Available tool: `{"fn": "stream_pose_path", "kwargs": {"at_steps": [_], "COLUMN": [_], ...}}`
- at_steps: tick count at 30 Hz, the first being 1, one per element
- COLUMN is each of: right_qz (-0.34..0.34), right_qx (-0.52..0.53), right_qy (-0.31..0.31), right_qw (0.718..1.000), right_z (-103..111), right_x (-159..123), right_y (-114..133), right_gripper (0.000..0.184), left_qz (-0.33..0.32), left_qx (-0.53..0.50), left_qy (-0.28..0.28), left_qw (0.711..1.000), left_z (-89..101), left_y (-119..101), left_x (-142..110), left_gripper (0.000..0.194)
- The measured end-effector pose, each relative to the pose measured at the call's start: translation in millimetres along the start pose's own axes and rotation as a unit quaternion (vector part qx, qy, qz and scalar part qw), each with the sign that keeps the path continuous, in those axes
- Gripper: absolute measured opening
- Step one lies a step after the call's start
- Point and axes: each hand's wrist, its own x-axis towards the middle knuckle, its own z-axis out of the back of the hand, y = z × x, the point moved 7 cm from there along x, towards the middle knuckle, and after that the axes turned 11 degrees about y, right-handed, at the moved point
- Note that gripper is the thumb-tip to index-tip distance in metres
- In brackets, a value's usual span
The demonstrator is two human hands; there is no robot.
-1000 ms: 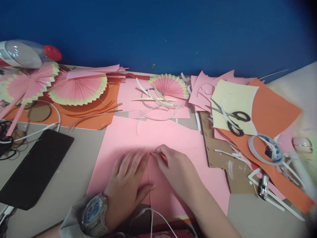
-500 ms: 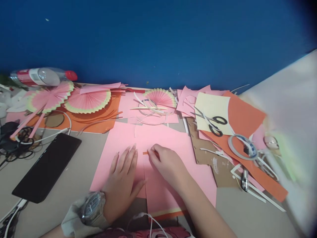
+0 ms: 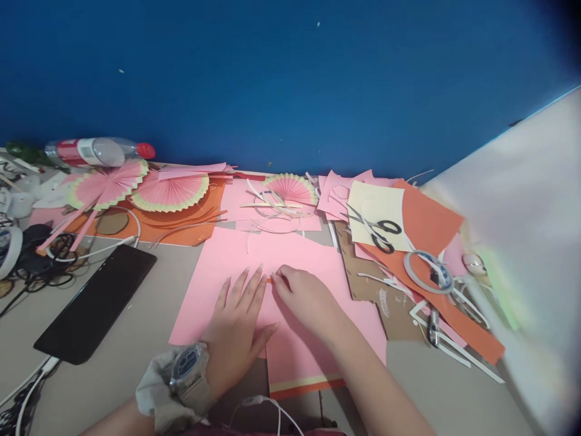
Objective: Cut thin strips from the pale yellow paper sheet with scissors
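Observation:
A large pink paper sheet (image 3: 313, 254) lies on the table in front of me. My left hand (image 3: 238, 321), with a grey watch on its wrist, lies flat on the sheet, fingers stretched out. My right hand (image 3: 304, 300) rests just right of it with fingers curled in a pinch on a small orange strip (image 3: 271, 280), of which only the tip shows. The two hands' fingertips almost touch at the middle of the sheet.
Pleated pink paper fans (image 3: 170, 191) lie along the back by the blue wall. A black phone (image 3: 97, 303) and cables are on the left, with a plastic bottle (image 3: 97, 151) behind. Black-handled scissors (image 3: 379, 233), a tape roll (image 3: 429, 272), cardboard and orange and cream paper crowd the right.
The view has tilted up, so the table sits lower in the picture. My right hand's pinch has drawn closer to my left fingertips, and less of the orange strip shows.

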Motion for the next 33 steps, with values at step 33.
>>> {"fn": "stream_pose_path", "kwargs": {"at_steps": [33], "right_qz": [-0.115], "right_qx": [-0.210], "right_qy": [0.018], "right_qw": [0.971], "right_z": [-4], "right_x": [4], "right_y": [31], "right_gripper": [0.014], "left_qz": [0.016], "left_qx": [-0.011], "left_qy": [-0.044], "left_qw": [0.999], "left_z": [-10.7], "left_y": [-4], "left_x": [6], "left_gripper": [0.063]}}
